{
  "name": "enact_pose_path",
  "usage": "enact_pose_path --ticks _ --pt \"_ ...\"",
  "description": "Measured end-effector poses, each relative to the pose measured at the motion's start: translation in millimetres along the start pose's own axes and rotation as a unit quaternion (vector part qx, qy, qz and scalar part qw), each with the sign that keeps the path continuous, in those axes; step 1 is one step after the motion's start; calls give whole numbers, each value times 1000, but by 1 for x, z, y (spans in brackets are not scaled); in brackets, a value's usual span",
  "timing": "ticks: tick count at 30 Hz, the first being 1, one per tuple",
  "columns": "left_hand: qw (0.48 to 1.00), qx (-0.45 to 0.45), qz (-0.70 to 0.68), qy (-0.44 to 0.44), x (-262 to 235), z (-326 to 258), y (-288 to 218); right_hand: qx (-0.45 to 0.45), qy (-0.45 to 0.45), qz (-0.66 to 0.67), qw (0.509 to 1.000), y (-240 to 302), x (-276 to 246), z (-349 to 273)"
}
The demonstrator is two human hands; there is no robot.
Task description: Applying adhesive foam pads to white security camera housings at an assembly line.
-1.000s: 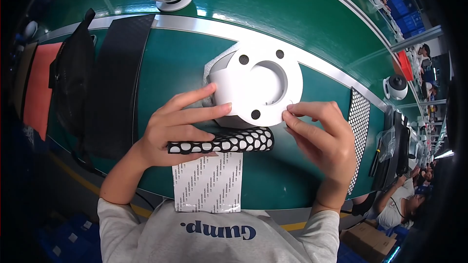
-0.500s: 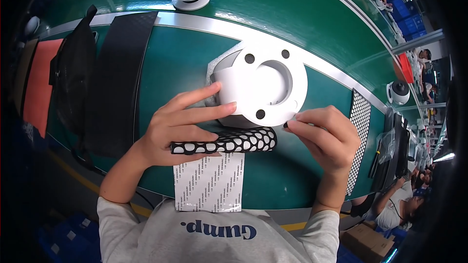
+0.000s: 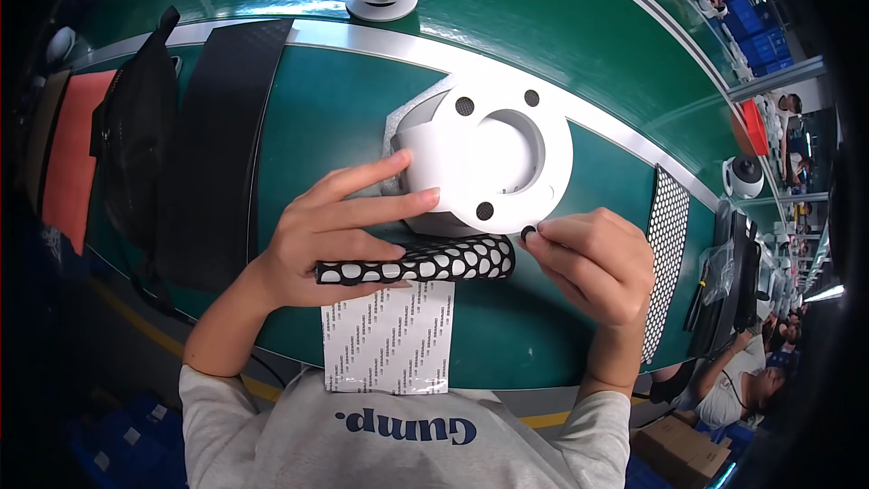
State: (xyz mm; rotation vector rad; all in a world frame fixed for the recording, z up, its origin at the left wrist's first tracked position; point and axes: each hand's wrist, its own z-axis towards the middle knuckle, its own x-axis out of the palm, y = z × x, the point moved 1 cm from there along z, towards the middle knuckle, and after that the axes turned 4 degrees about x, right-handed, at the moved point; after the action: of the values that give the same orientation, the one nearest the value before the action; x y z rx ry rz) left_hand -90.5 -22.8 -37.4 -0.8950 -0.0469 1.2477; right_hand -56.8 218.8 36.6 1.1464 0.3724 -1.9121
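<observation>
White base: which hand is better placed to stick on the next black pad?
Probably the right hand: it pinches a small black pad right at the rim of the white base. The left hand lies flat against the base, steadying it, above the pad sheet.

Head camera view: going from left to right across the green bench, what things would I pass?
Orange mat → black pouch → long black strip → left hand → white round housing, which that hand steadies → right hand, pinching a small black pad → perforated black sheet.
</observation>
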Motion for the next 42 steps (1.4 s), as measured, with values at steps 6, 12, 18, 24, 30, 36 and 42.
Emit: enact_pose_path --ticks 6,12,18,24,30,36,42 --pt "1000 -6 -4 0 -1 1 0 31 11 -10 999 3 -4 3" --pt "1000 -9 -4 0 0 0 2 60 0 0 998 6 0 5" --pt "1000 -7 -6 4 -1 0 1 84 14 1 996 5 0 5" --pt "1000 -8 3 3 1 -1 3 132 34 46 990 0 0 5" --pt "1000 -4 3 -1 3 1 3 255 -39 196 946 -18 -8 4" --pt "1000 -4 3 3 2 2 4 256 -54 178 949 -23 -1 6" --pt "1000 0 10 1 4 0 5 244 -36 131 960 -20 -1 8"
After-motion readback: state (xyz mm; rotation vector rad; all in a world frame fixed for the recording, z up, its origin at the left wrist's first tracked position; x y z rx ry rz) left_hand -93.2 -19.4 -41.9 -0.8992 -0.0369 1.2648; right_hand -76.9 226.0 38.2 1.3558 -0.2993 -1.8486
